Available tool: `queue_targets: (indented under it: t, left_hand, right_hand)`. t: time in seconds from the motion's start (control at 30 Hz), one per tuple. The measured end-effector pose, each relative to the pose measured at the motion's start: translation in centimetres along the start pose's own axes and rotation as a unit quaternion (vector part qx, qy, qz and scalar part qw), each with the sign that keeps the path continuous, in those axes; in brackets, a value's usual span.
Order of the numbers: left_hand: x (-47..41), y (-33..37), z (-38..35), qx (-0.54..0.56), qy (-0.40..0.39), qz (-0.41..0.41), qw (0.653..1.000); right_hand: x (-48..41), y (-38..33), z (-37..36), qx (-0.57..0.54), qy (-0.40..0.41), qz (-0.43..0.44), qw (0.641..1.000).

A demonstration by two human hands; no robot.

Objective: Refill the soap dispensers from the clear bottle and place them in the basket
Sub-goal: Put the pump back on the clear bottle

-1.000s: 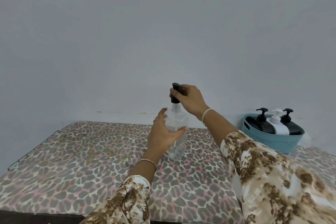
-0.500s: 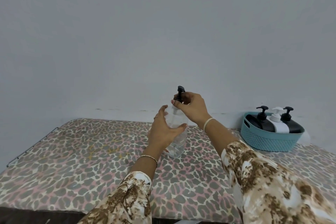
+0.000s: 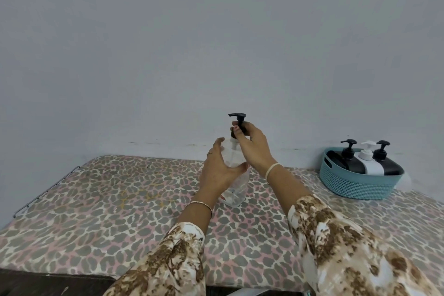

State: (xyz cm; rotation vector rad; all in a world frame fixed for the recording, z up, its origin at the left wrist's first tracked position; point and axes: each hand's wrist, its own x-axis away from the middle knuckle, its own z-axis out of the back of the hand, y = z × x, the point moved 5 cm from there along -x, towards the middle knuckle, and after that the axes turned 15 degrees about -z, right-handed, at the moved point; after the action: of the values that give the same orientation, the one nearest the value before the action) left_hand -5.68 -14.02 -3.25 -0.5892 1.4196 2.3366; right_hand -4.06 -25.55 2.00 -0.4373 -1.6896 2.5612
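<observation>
Clear bottle (image 3: 236,193) upright mid-way along the leopard-print cover (image 3: 108,199); left hand (image 3: 219,173) wrapped round its body, fingers curled; right hand (image 3: 252,146) pinching the stem of the black pump (image 3: 237,117) at the bottle's mouth, nozzle pointing left. Teal basket (image 3: 355,186) well apart at far right by the wall; inside, white dispenser (image 3: 371,168) leaning between two black dispensers (image 3: 353,166).

A flat top (image 3: 96,211) covered in grey, pink and cream leopard-print cloth carries two things, well apart from each other: a clear bottle (image 3: 237,190) with a black pump (image 3: 237,116) standing near its middle, and a teal basket (image 3: 355,185) at the far right by the wall.
</observation>
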Motion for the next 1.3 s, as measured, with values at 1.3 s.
queue_targets:
  t: [1.3]
  left_hand:
    - [0.0, -0.2, 0.0, 0.013, 0.004, -0.007, 1.0]
  right_hand:
    - [-0.1, 0.5, 1.7, -0.157, 0.062, -0.068, 0.983]
